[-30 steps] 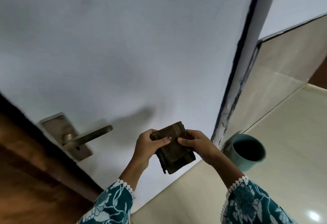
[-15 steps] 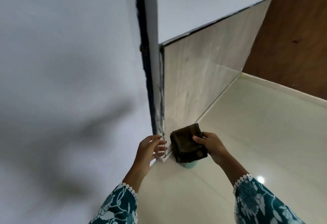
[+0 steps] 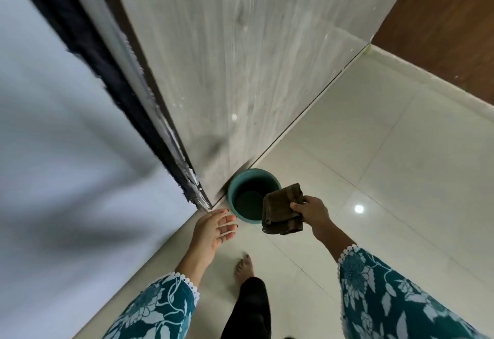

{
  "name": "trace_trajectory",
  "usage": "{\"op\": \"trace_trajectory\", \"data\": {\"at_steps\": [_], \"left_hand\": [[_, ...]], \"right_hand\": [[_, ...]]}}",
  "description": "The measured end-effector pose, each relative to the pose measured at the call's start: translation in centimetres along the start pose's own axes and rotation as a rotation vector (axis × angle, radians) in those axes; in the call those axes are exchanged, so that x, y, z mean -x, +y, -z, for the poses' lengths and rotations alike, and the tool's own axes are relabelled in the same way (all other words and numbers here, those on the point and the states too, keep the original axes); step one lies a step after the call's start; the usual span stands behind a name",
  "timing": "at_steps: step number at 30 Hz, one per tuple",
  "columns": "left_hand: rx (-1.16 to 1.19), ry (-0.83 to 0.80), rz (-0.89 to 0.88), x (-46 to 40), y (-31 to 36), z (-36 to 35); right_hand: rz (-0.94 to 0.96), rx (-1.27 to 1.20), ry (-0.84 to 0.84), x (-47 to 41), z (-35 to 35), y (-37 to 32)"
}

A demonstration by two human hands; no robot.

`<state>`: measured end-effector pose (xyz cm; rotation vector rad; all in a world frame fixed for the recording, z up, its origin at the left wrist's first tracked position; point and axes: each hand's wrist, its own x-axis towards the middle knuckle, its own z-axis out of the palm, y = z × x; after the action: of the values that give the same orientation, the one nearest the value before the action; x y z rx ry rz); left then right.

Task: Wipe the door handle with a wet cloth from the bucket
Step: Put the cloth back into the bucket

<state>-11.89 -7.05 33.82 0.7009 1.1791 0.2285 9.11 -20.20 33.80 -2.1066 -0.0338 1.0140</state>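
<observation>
Hands (image 3: 313, 211) low, cloth (image 3: 282, 213) above bucket (image 3: 235, 183)

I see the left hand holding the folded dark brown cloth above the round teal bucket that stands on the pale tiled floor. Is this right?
Not quite. The head view shows the right hand holding the folded dark brown cloth above the round teal bucket on the pale tiled floor; the left hand is open and empty.

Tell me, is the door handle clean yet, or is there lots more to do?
Hard to say: the door handle is out of view. Already done: the folded dark cloth is picked up, pinched in the right hand. In hand: it hangs just over the rim of the teal bucket on the floor; the left hand is open and empty. Whether it is going in for a dip or has finished wiping, I cannot tell.
</observation>
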Motion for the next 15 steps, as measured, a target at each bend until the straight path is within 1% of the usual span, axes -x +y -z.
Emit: {"op": "trace_trajectory", "data": {"at_steps": [3, 6, 9, 12, 15], "left_hand": [[0.030, 0.051, 0.039, -5.7, -0.2, -2.2], [0.088, 0.077, 0.047, -11.9, -1.2, -3.7], [0.134, 0.071, 0.033, -19.2, -3.5, -4.5], [0.181, 0.106, 0.010, -27.3, -7.2, -4.1], [0.195, 0.112, -0.005, -33.5, -10.4, -3.0]], "right_hand": [[-0.037, 0.103, -0.012, -6.7, -1.6, 0.5], [-0.055, 0.164, -0.068, -13.8, -4.4, 2.0], [-0.050, 0.243, -0.110, -22.2, -8.7, 5.5], [-0.032, 0.354, -0.153, -31.5, -14.1, 10.9], [-0.080, 0.440, -0.154, -38.6, -19.1, 15.7]]}}
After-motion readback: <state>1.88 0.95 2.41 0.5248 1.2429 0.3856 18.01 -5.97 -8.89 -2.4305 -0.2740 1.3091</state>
